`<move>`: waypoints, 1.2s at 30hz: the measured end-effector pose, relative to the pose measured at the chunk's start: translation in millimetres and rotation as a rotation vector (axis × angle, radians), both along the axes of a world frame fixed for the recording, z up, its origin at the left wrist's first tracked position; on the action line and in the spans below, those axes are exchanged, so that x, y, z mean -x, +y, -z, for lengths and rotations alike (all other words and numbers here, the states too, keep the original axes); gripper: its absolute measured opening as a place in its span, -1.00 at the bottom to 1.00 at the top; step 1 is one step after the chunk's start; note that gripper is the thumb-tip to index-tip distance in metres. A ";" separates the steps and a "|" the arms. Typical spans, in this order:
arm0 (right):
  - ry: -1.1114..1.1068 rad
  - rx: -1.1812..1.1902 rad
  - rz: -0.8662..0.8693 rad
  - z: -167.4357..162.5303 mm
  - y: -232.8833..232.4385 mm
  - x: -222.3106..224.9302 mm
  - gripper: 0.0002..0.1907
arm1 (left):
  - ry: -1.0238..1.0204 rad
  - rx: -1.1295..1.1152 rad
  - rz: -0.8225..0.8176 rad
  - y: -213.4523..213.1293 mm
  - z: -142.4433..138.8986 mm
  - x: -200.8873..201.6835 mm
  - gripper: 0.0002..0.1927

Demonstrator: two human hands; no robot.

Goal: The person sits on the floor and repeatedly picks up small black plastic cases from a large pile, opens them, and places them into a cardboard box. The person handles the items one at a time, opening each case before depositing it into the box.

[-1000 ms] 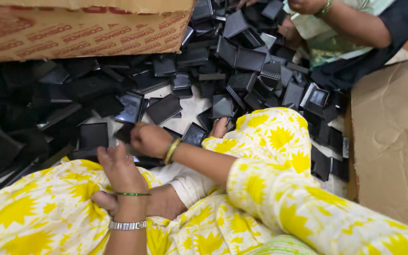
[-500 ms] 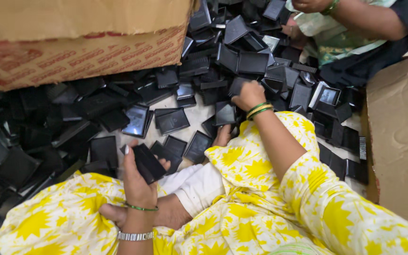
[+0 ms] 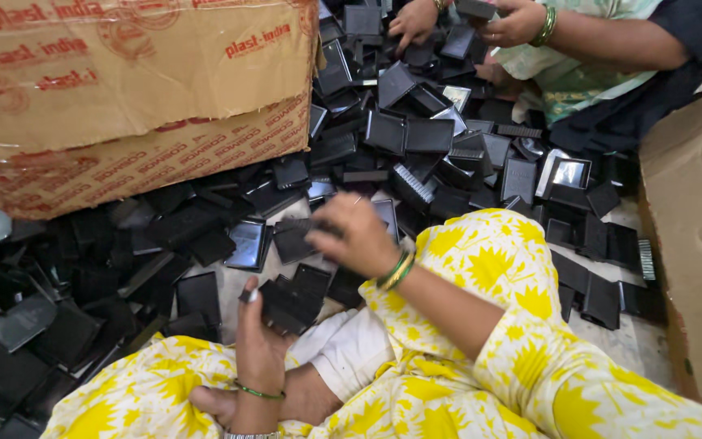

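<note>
Left hand, nearest, fingers closed around a small stack of black plastic trays; right hand beyond pinches one flat tray off the floor pile; parts look light, rigid, smooth; grip by edges.

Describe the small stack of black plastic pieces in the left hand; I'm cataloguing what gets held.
The small stack of black flat plastic pieces looks glossy, square-edged and thin, several layered unevenly. It is tilted, gripped at its lower left edge by the left hand, above the yellow flowered lap. The right hand hovers just above it, at another black piece.
</note>
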State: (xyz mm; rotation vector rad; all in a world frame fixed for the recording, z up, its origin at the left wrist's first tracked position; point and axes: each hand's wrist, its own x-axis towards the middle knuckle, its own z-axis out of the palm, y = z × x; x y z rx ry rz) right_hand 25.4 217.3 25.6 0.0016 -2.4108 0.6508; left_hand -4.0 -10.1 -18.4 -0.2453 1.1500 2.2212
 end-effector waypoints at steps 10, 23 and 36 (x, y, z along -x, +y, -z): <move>-0.654 1.110 -0.762 13.3 -43.2 -15.8 -0.27 | -0.014 -0.237 0.076 -15.0 -11.7 -6.9 -0.39; -0.446 0.686 -0.591 35.9 -53.4 -24.3 -0.41 | 0.243 0.188 -0.043 -14.9 39.9 0.6 -0.40; -0.671 0.763 -0.439 -4.4 -54.7 -25.5 -0.44 | 0.257 0.178 -0.068 -12.7 20.7 -0.8 -0.51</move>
